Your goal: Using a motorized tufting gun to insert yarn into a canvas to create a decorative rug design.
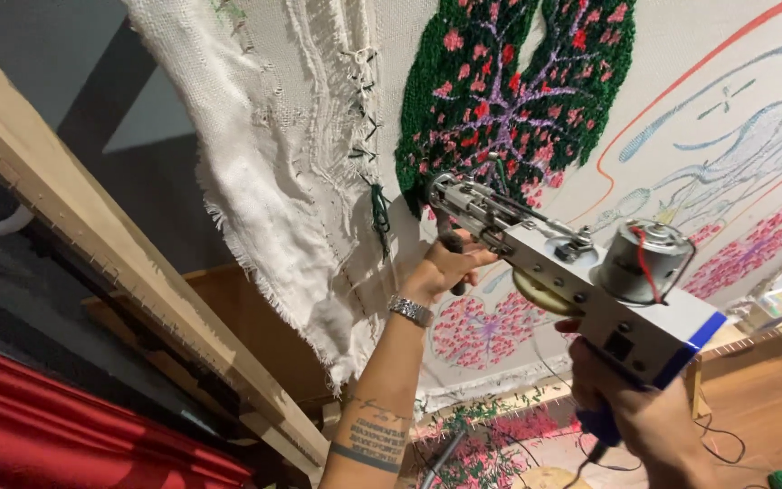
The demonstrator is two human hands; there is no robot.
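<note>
A tufting gun (572,272) is being held against a stretched backing cloth (681,54), with its long axis running from lower right to upper left. The needle end is being pointed up and left, at the lower edge of a tufted patch (509,81) of dark green yarn dotted with pink, red and purple. The gun's body is being shown as a boxy grey metal block with a blue strip along its rear edge, a cylindrical silver motor (642,260) with red wire standing on top, and thin bare steel rods and plates reaching forward to the tip.

The front handle, a dark rounded grip under the nose of the gun, is being clasped by the left hand (445,265), with the fingers curled tightly round it and the thumb lying along the side. A silver metal watch band (410,311) is being worn at that wrist, and dark tattoo lines are being shown on the forearm. The blue rear handle is being gripped by the right hand (644,407), fingers wrapped closed about it; whether a finger is resting on a trigger cannot be told.

The cloth is being seen as pale, coarse-woven fabric with drawn outlines in blue and orange and further pink tufted flowers (481,330). Its loose, frayed edge (264,208) is being left hanging in folds at the left. A bare wooden frame beam (92,235) is being shown slanting across the left side, with red fabric (56,426) bunched below it.
</note>
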